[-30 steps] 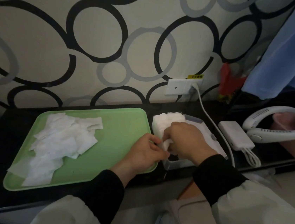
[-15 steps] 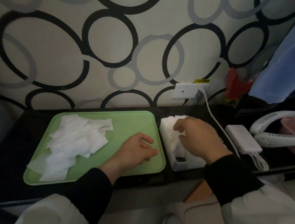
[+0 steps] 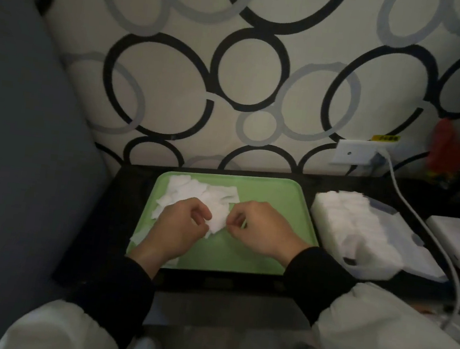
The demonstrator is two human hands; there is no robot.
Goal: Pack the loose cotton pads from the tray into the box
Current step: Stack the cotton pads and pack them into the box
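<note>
Fingers (image 3: 204,213) of your left hand (image 3: 180,226) and right hand (image 3: 262,231) pinch 1 cotton pad (image 3: 218,220) between them. Box (image 3: 419,260) lies rightward, nearer the right.

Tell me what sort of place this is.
Probably a room in a home, not a workshop: circle-patterned wallpaper, a wall socket with a white cable plugged in, and a narrow dark shelf holding a green tray and a charger.

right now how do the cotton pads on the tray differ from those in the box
The loose white cotton pads lie scattered flat on the green tray; the packed pads sit as one tight block in the white box. The left hand and right hand pinch loose pads; the packed pads are untouched. Both are white.
</note>
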